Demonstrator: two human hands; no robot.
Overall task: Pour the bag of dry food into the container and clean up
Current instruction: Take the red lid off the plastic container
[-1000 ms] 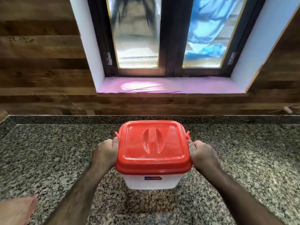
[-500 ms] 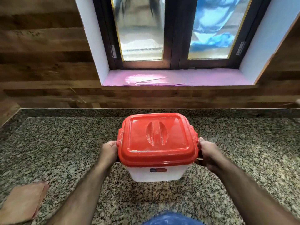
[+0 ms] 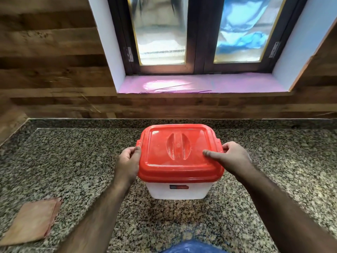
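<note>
A white square container point(image 3: 177, 190) with a red lid point(image 3: 179, 152) stands on the granite counter point(image 3: 63, 161), in the middle. My left hand point(image 3: 128, 163) grips the lid's left edge near its side latch. My right hand point(image 3: 231, 157) holds the right edge, thumb lying across the lid's top and fingers curled at the right latch. The lid sits on the container. A blue bag point(image 3: 193, 248) shows only as a sliver at the bottom edge of the view.
A folded tan cloth point(image 3: 32, 221) lies on the counter at the front left. A wood-panelled wall point(image 3: 54, 79) and a window with a pink sill point(image 3: 200, 84) stand behind the counter.
My view has tilted down and back, so the cloth and blue bag came into sight. Both hands shifted from the container's sides up to the lid's edges; my right thumb now lies on top.
</note>
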